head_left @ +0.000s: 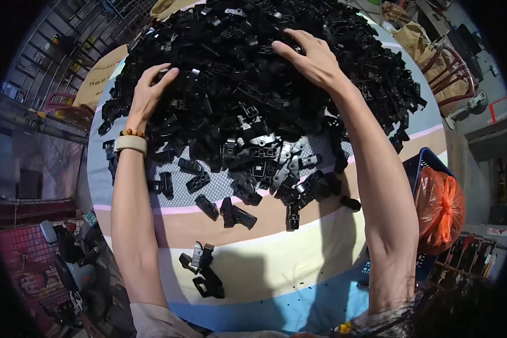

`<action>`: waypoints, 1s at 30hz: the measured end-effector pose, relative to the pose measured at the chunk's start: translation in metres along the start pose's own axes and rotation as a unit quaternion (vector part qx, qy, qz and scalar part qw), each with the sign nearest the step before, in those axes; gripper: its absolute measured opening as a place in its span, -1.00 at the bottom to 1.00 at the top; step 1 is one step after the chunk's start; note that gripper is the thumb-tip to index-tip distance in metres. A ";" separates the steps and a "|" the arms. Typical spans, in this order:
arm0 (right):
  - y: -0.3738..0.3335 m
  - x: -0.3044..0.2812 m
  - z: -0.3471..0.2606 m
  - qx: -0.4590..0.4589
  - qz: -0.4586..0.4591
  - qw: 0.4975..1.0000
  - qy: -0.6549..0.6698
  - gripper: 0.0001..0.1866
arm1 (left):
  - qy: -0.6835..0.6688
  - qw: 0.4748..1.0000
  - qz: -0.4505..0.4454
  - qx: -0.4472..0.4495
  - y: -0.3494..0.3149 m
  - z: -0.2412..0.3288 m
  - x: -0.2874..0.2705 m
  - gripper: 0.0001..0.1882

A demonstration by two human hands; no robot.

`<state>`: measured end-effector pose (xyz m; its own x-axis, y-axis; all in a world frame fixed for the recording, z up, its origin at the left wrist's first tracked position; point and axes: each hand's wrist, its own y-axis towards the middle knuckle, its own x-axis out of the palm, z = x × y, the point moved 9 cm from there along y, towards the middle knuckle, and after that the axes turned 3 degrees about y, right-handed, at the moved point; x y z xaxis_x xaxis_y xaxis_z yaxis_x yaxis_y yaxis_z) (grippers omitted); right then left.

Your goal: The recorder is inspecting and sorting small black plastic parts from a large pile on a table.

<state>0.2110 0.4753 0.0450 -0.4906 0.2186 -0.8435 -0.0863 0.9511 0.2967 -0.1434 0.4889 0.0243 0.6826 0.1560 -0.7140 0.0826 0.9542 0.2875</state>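
A large heap of small black plastic clip-like parts (231, 84) covers the far half of a striped cloth. My left hand (147, 93) rests at the heap's left side, its thumb and forefinger apart, with nothing visible between them. At the upper right of the heap, my right hand (314, 61) is spread with the thumb away from the fingers; some fingertips are hidden among the parts. Silvery metal pieces (286, 163) show among the parts at the near edge of the pile. Closer to me lies a small group of loose parts (200, 259).
The striped cloth (248, 225) covers a rounded table. At its right stands a blue basket (428, 155) with an orange plastic bag (438, 208). A red-framed chair (450, 73) is at the far right. Brown cardboard (98, 76) and a scooter (76, 270) are on the left.
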 end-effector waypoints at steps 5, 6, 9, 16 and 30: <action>-0.016 0.003 -0.014 -0.034 -0.040 0.990 0.134 -0.12 | -0.039 0.995 -0.086 0.008 -0.038 0.067 0.037 -0.42; -0.023 0.003 -0.017 -0.040 -0.050 0.988 0.138 -0.15 | -0.096 0.992 -0.085 0.021 -0.045 0.072 0.044 -0.44; -0.054 -0.007 -0.029 -0.051 -0.048 0.991 0.114 -0.21 | -0.107 0.989 -0.088 0.042 -0.070 0.098 0.042 -0.45; -0.108 -0.001 -0.074 -0.063 -0.134 0.973 0.176 -0.49 | -0.144 0.980 -0.126 0.060 -0.137 0.120 0.043 -0.44; -0.205 -0.016 -0.107 -0.068 -0.155 0.978 0.119 -0.44 | -0.121 0.969 -0.198 0.085 -0.217 0.154 0.033 -0.30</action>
<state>0.1433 0.2539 0.0456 -0.6089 -0.1477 -0.7794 -0.3700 0.9219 0.1144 -0.0271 0.2474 0.0363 0.7213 -0.2988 -0.6249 0.4783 0.8674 0.1374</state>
